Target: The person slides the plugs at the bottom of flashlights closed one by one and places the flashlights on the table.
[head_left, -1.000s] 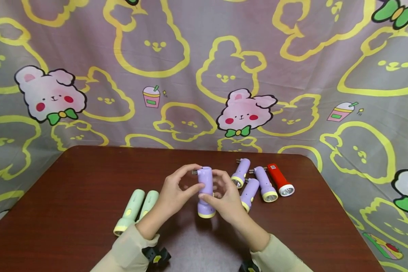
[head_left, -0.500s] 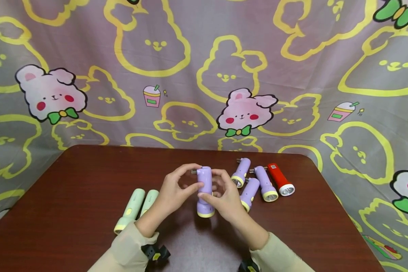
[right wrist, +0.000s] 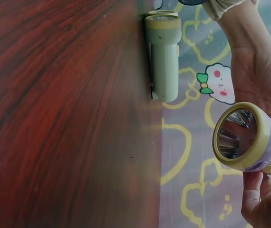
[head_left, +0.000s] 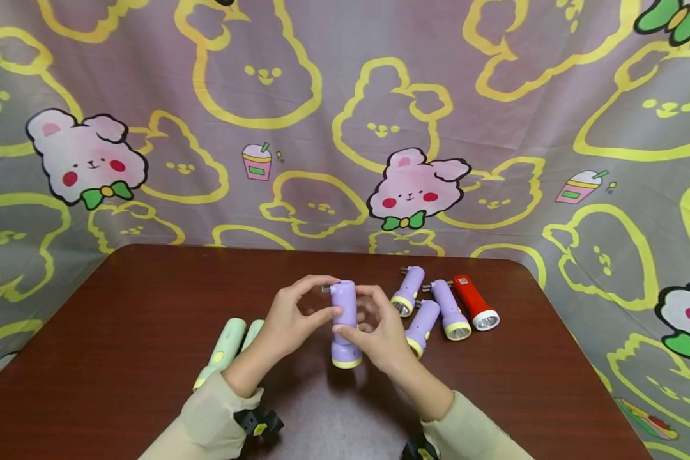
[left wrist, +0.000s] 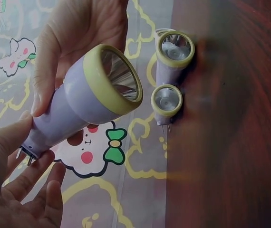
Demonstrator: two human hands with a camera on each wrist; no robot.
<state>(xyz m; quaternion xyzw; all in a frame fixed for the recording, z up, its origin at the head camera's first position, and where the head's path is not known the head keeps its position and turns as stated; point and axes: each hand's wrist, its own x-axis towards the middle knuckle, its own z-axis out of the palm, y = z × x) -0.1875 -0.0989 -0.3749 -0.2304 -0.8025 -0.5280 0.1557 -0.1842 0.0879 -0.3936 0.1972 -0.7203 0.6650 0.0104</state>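
Note:
A lilac flashlight (head_left: pixel 344 301) with a yellow rim is held upright over the middle of the table, lamp end down. Its folded-out plug prongs point left at the top. My left hand (head_left: pixel 292 319) pinches the upper part, near the prongs. Lower on the body, my right hand (head_left: pixel 381 332) grips it between thumb and fingers. From the left wrist, the reflector inside the flashlight's yellow rim (left wrist: pixel 97 80) shows. A yellow switch (right wrist: pixel 270 167) on the flashlight's side appears in the right wrist view.
Several lilac flashlights (head_left: pixel 446 305) and a red flashlight (head_left: pixel 473 300) lie at the right on the brown table (head_left: pixel 121 358). Pale green flashlights (head_left: pixel 227 342) lie at the left, partly behind my left forearm. A patterned curtain (head_left: pixel 299 83) hangs behind the table.
Both hands and the held flashlight have drifted slightly left. My left forearm covers more of the pale green flashlights. Both grips look the same.

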